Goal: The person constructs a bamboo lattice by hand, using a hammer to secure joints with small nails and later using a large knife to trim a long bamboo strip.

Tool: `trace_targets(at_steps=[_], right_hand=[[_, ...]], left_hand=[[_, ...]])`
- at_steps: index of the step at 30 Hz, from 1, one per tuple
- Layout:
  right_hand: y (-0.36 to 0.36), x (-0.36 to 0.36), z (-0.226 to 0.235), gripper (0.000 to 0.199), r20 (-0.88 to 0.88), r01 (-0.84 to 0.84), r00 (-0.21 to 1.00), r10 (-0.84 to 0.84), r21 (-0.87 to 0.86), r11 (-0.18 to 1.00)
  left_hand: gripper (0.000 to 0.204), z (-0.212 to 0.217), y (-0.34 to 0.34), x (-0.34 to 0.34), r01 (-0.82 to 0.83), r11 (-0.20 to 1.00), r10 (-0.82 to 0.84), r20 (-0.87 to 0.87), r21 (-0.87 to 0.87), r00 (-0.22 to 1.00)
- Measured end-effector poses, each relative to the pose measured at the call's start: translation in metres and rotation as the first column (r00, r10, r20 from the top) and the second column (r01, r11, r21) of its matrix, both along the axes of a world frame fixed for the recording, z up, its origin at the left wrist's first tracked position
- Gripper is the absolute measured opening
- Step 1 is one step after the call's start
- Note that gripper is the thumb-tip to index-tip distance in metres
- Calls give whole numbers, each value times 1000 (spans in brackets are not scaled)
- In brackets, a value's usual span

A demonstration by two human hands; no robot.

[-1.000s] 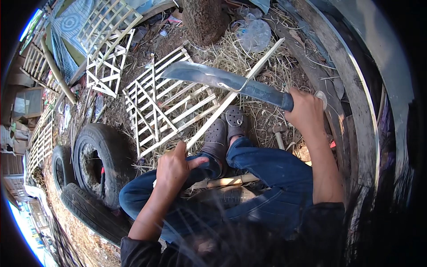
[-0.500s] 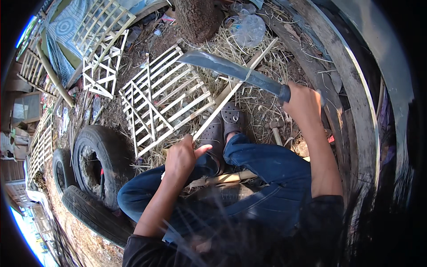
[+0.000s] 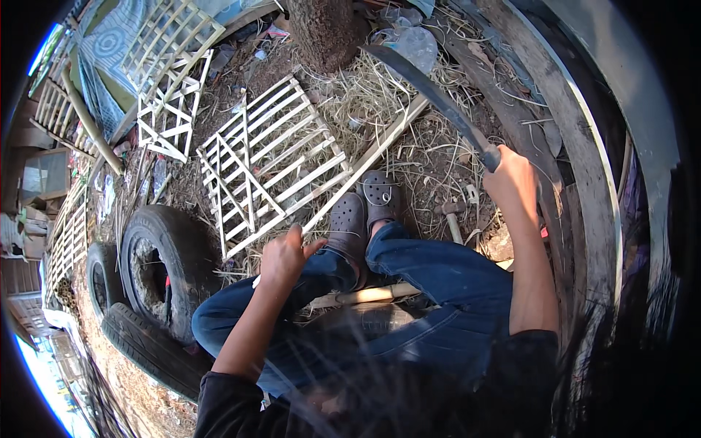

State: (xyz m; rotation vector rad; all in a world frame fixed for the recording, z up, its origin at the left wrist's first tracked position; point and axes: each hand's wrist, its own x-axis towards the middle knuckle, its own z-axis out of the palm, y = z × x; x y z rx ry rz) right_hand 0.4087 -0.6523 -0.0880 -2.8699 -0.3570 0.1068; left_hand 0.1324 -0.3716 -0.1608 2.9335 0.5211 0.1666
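Observation:
A long pale bamboo strip (image 3: 376,155) slants up and to the right from my left hand (image 3: 282,257). That hand is closed around its near end, with the thumb sticking out to the right. My right hand (image 3: 513,181) is wrapped round the handle of a machete (image 3: 445,104), whose long dark blade points up and to the left. The blade's middle passes close to the strip's far end; whether they touch, I cannot tell. Left of the strip, a bamboo lattice frame (image 3: 274,164) of parallel slats with crossed braces lies on the ground.
Dark clogs (image 3: 349,219) are on my feet, below the strip. A hammer (image 3: 453,219) lies by my right knee. Old tyres (image 3: 166,270) stand at the left, and more lattice panels (image 3: 166,120) lie beyond. A tree trunk (image 3: 321,33) rises ahead; wooden planks (image 3: 566,109) run along the right.
The machete has moved right and its tip has swung rightward, so the blade no longer crosses the strip's middle. My left hand has shifted slightly left and down with the strip.

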Motion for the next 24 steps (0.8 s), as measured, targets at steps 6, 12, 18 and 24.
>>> trace_targets(at_steps=[6, 12, 18, 24], right_hand=[[34, -26, 2, 29, 58, -401, 916, 397, 87, 912], [39, -33, -9, 27, 76, -510, 857, 510, -18, 860], [26, -16, -6, 29, 95, -334, 937, 336, -38, 942], [19, 1, 3, 26, 190, -269, 946, 264, 2, 963]], left_hand=[[62, 3, -13, 27, 4, 999, -9, 127, 38, 992], [62, 7, -40, 25, 5, 999, -1, 123, -32, 992], [58, 16, -47, 34, 29, 995, -19, 96, -100, 995], [55, 18, -31, 33, -31, 985, 39, 45, -169, 998]])
